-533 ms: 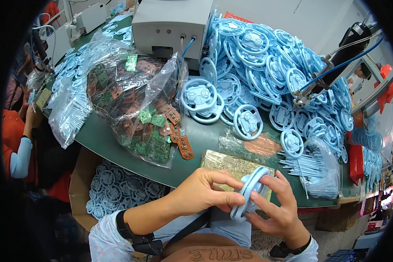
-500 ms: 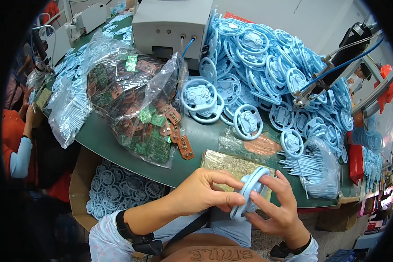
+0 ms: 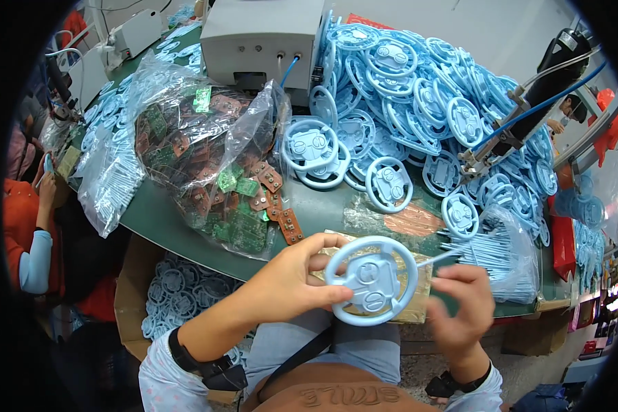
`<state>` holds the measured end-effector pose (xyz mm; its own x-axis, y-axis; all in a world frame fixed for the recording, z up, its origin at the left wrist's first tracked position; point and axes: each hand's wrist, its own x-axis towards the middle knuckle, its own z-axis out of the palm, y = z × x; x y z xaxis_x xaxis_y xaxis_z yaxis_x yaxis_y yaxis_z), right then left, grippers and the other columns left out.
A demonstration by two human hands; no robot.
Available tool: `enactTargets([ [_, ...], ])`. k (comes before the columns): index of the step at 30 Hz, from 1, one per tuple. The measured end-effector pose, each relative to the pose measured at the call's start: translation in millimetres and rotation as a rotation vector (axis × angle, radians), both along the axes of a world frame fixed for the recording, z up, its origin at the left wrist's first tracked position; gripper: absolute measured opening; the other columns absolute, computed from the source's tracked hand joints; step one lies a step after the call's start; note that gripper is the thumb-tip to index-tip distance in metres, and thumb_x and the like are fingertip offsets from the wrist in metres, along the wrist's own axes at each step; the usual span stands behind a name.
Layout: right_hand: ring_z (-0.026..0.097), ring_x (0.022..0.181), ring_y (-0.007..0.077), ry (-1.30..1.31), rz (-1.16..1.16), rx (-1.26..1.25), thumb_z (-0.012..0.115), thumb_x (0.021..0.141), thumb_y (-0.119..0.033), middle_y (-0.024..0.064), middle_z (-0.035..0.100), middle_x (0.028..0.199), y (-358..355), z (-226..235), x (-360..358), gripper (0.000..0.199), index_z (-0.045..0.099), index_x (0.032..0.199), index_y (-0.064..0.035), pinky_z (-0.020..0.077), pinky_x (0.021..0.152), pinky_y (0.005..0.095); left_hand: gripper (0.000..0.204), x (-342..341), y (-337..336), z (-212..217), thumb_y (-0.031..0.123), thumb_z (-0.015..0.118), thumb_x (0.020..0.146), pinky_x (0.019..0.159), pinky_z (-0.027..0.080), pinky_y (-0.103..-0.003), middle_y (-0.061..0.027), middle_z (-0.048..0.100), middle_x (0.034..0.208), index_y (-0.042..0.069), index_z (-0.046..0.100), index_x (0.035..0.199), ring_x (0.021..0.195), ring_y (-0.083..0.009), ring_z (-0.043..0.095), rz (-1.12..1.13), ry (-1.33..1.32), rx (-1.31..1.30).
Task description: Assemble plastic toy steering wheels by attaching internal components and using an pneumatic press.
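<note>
My left hand (image 3: 292, 285) holds a light blue plastic toy steering wheel (image 3: 372, 280) flat toward me, thumb on its hub. My right hand (image 3: 463, 302) pinches a thin pale blue plastic stick (image 3: 438, 259) whose tip reaches the wheel's right rim. Both hands hover just in front of the green table's near edge (image 3: 178, 237), above my lap.
A big heap of the same blue wheels (image 3: 426, 103) covers the table's right half. A clear bag of circuit boards (image 3: 206, 165) lies at left, a bag of blue sticks (image 3: 501, 257) at right. A grey machine (image 3: 264, 34) stands behind. A cardboard box of wheels (image 3: 175, 299) sits below; a person in orange (image 3: 27, 226) is at left.
The wheel was edge-on between both hands; now my left hand has turned it face up and my right hand has drawn back to the right with a stick.
</note>
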<state>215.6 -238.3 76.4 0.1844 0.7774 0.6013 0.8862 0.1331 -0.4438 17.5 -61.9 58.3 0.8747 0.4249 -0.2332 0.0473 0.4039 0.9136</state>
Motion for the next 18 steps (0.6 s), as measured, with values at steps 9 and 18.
enactTargets([
  [9, 0.068, 0.087, 0.0140, 1.098, 0.176, -0.539, 0.078, 0.084, -0.015, 0.0093, 0.071, 0.097, 22.5, -23.8, -35.9, 0.030, 0.068, 0.107, 0.0026, 0.0557, 0.072, 0.0277, 0.050, -3.3, -11.5, -10.7, 0.003, 0.075, 0.084, 0.089, 0.052, -0.028, -0.0070, 0.064, 0.115, -0.004, 0.053, 0.129, 0.101, -0.0125, 0.062, 0.128, -0.150, -0.001],
  [18, 0.069, 0.088, 0.0155, 0.954, 0.189, -0.539, 0.079, 0.083, -0.016, 0.0107, 0.073, 0.098, 34.9, -17.2, -25.7, 0.032, 0.069, 0.108, 0.0018, 0.0554, 0.070, 0.0290, 0.043, -5.6, -16.5, -22.1, -0.004, 0.074, 0.082, 0.085, 0.052, -0.027, -0.0076, 0.067, 0.112, -0.004, 0.059, 0.123, 0.100, -0.0121, 0.062, 0.226, -0.129, 0.122],
])
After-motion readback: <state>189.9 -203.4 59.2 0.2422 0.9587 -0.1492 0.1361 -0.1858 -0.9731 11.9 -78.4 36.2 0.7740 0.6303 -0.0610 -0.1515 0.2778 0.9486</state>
